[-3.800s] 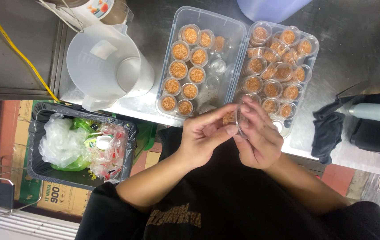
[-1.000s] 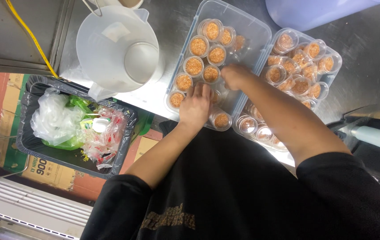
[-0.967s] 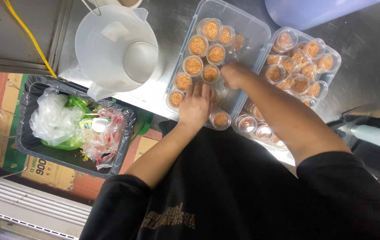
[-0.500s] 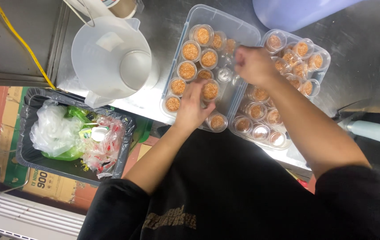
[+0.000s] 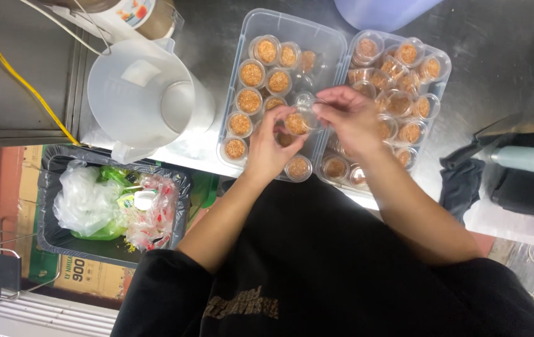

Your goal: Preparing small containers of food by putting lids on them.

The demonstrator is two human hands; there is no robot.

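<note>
Steel bench (image 5: 504, 56): left hand (image 5: 273, 146) + right hand (image 5: 354, 118) fingers pinch small sauce cup (image 5: 296, 122) over left tray (image 5: 261, 68). Approx. ten cups in, room left; right tray (image 5: 432, 93) looks full.

Small clear plastic cup (image 5: 296, 122), filled with orange-brown crumb, held tilted just above left clear tray (image 5: 335, 47); clear lid (image 5: 305, 100) touching cup's far rim.

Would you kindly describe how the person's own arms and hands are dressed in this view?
Both hands, left hand and right hand, are bare, with no gloves. The forearms are uncovered; black sleeves end near the elbows, part of a black top with faded print on the front.
</note>
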